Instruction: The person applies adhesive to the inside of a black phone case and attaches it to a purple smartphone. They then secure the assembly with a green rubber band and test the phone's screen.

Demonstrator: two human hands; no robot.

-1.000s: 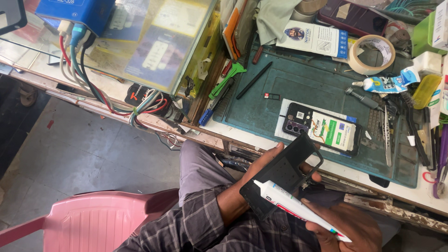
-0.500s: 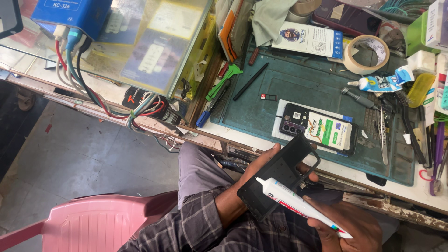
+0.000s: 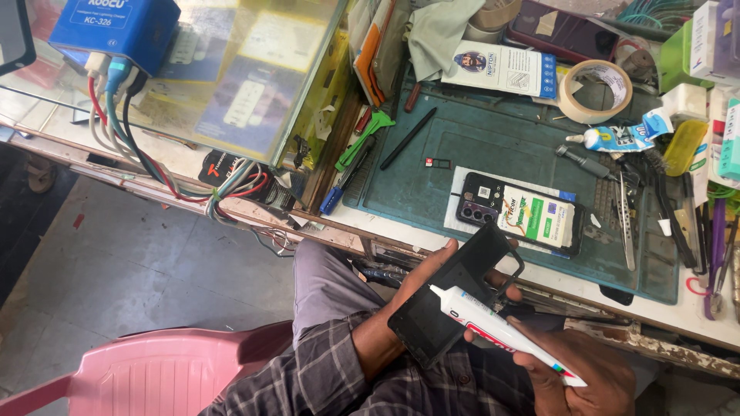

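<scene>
While opened phone (image 3: 520, 214) is lying on worktop (image 3: 694, 312), gripping back cover (image 3: 455, 304) in left-hand fingers (image 3: 438, 258); right-hand fingers (image 3: 566, 358) clamping glue tube (image 3: 501, 331), gluing seemingly just beginning, lower centre.

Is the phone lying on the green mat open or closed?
Open: the phone has no back cover, so its battery shows on the green mat.

The right hand (image 3: 582, 377) runs off the bottom edge, wrist out of sight, and its fingers cover the rear end of the white glue tube (image 3: 501, 331). The left hand (image 3: 420, 296) sits mostly behind the black flat phone back cover (image 3: 451, 300), only thumb and fingertips showing. Far right, the boxes and the row of tools (image 3: 713, 239) on the desk (image 3: 694, 308) are cut by the edge. The pink plastic chair (image 3: 154, 374) is cropped at the bottom.
</scene>
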